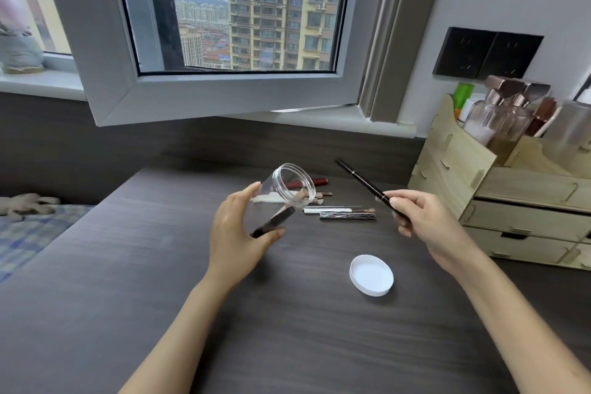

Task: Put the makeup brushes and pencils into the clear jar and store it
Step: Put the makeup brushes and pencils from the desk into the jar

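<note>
Left hand [236, 230] holds tilted jar [281, 192] above desk [287, 345], one dark item inside. Right hand [415, 217] pinches black pencil [364, 184] near its mouth. Brushes [339, 213] remain on desk, lid [371, 274] off; storing undone.

No lettering, brand, number or sign can be read anywhere — not on the clear jar [285, 193], the white lid [371, 274], the black pencil [367, 184] or the bottles [505, 118] — all too small or blurred.

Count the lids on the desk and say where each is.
1. The white lid lies flat on the dark desk, near the person, below the right hand, apart from the jar in the left hand.
</note>
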### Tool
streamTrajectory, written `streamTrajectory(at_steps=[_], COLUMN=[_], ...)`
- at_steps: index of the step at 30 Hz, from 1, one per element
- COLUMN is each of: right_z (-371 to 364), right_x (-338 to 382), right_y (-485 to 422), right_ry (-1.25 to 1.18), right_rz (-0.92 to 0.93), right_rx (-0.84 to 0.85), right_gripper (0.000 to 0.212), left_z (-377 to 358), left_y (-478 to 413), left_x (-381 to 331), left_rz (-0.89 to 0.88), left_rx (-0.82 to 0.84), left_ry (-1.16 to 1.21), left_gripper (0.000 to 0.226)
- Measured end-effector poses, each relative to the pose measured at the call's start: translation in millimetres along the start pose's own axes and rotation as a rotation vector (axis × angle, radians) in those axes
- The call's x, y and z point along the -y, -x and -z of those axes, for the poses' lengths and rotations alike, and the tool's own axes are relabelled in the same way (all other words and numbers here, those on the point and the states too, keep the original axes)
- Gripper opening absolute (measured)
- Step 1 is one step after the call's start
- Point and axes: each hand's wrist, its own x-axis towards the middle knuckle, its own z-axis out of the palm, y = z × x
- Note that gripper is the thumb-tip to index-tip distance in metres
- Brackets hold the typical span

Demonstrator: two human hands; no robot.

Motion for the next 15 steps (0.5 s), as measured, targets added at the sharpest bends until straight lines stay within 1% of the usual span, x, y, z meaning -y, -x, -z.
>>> streamTrajectory(at_steps=[1, 2, 3, 4, 6, 7, 9, 12, 13, 15], right_z=[0, 1, 1, -1, -7, -13, -26, -50, -57, -70], right_x=[10, 20, 30, 38, 51, 56, 61, 62, 61, 58], right_y=[10, 19, 26, 31, 36, 37, 37, 35, 34, 34], right_ry=[-0.058, -0.062, -0.004, 0.110, 0.350, 0.408, 0.406, 0.284, 0.260, 0.299], right_rz=[0.050, 0.101, 0.161, 0.231, 0.367, 0.405, 0.447, 0.467, 0.476, 0.519], right_rx=[0.064, 0.110, 0.138, 0.153, 0.155, 0.146, 0.131, 0.130, 0.130, 0.125], right_gripper=[0.028, 0.031, 0.030, 0.028, 0.021, 0.017, 0.013, 0.021, 0.021, 0.013], left_z=[0, 0, 0, 0, 1, 1, 1, 1, 1, 2], left_y=[0, 0, 0, 1, 1, 2, 3, 4, 5, 5], left_x=[0, -1, -1, -1, -3, -3, -5, -8, -8, -7], left_rz=[0.003, 0.003, 0.000, -0.007, -0.041, -0.066, -0.103, -0.117, -0.119, -0.104], left_rx=[0.001, 0.000, 0.001, 0.003, 0.012, 0.019, 0.029, 0.034, 0.036, 0.032], left_ry=[0.004, 0.004, 0.002, -0.002, -0.029, -0.049, -0.078, -0.094, -0.093, -0.084], left_gripper=[0.081, 0.081, 0.081, 0.081, 0.080, 0.080, 0.080, 0.081, 0.082, 0.082])
